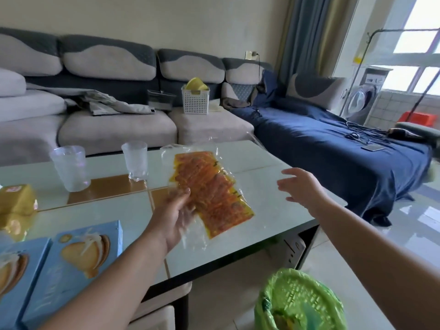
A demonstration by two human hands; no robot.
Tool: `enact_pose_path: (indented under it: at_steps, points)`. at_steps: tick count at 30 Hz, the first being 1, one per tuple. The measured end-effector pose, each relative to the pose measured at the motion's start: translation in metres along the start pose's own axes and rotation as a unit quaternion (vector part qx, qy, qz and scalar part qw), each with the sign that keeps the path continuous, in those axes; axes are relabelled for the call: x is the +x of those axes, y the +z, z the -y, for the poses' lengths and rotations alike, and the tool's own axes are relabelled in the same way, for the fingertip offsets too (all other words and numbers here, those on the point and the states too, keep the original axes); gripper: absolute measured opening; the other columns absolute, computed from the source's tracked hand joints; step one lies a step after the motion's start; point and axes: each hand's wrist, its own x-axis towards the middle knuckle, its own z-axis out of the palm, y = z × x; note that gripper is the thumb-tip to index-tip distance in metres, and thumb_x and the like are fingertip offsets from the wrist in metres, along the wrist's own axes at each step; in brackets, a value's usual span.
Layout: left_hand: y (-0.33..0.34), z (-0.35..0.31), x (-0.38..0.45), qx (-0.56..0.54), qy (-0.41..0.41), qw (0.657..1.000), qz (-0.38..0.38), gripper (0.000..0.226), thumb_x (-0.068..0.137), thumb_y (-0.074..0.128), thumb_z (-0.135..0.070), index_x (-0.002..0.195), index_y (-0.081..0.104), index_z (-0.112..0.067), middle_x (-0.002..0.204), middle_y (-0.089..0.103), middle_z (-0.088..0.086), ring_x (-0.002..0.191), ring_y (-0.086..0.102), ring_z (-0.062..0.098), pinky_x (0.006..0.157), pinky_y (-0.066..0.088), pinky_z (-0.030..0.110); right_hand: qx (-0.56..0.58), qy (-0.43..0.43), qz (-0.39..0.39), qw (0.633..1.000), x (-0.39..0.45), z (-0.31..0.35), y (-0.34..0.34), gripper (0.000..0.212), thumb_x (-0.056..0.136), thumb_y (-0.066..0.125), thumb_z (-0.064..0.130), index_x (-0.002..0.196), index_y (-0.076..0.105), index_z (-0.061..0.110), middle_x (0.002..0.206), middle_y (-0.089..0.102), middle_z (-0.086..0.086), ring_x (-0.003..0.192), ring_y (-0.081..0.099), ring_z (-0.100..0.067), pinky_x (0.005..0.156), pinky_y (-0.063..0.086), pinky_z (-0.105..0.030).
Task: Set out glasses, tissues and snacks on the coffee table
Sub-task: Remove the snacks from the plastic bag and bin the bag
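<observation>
One left hand grips a crinkly clear snack packet; right hand splayed, empty.

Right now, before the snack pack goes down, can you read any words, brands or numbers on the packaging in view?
No text can be read.
Blue biscuit boxes: vertical lettering, too blurred.
Yellow tissue pack: pink-and-white label, too small and blurred.
Clear snack pack in the left hand: no print visible.
Glasses: no print visible.

Centre frame, our left hand pinches a snack pack; at right, our right hand hovers, fingers spread.
</observation>
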Motion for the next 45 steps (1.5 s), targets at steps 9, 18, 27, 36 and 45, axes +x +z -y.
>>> enact_pose_path:
  at_steps: [9,18,27,36,45]
  points:
    - [0.005,-0.015,-0.004,-0.049,0.002,0.991,0.126,0.025,0.096,0.046,-0.014,0.118,0.054,-0.004,0.083,0.074,0.005,0.07,0.072,0.013,0.057,0.057,0.021,-0.472,-0.282,0.015,0.835,-0.012,0.037,-0.001,0.052,0.088,0.058,0.04,0.137,0.047,0.026,0.134,0.054,0.003,0.119,0.052,-0.016,0.102,0.039,-0.03]
    - [0.025,-0.014,-0.008,-0.085,-0.012,0.981,0.175,0.024,0.089,0.049,-0.014,0.112,0.051,-0.006,0.066,0.07,0.005,0.053,0.068,0.01,0.062,0.056,0.018,-0.082,-0.04,0.233,0.968,-0.033,0.075,0.029,0.049,0.087,0.051,0.051,0.127,0.055,0.023,0.128,0.059,0.0,0.119,0.055,-0.021,0.098,0.047,-0.045]
    - [0.031,-0.008,0.011,0.006,0.008,0.978,0.209,0.097,0.06,0.085,-0.04,0.141,0.037,-0.013,0.121,0.065,0.013,0.109,0.065,0.024,0.09,0.052,0.038,0.079,0.037,0.325,0.942,-0.033,0.067,0.037,0.048,0.074,0.069,0.039,0.116,0.054,0.019,0.125,0.061,-0.008,0.119,0.056,-0.026,0.111,0.033,-0.045]
    - [0.046,-0.002,0.024,0.352,0.19,0.917,-0.011,0.06,0.081,0.069,-0.042,0.135,0.046,-0.033,0.141,0.047,0.003,0.123,0.046,0.017,0.102,0.04,0.041,-0.069,-0.126,0.139,0.98,-0.038,0.065,0.058,0.021,0.09,0.045,0.008,0.098,0.063,0.016,0.1,0.07,-0.008,0.092,0.068,-0.024,0.087,0.055,-0.042]
    - [0.064,-0.009,0.015,0.087,0.012,0.991,0.103,0.064,0.075,0.073,-0.04,0.131,0.048,-0.024,0.118,0.064,0.012,0.104,0.064,0.029,0.074,0.057,0.043,-0.362,-0.275,0.104,0.884,-0.047,0.059,0.083,0.06,0.081,0.061,0.034,0.136,0.038,0.034,0.137,0.045,0.002,0.118,0.052,-0.023,0.101,0.041,-0.048]
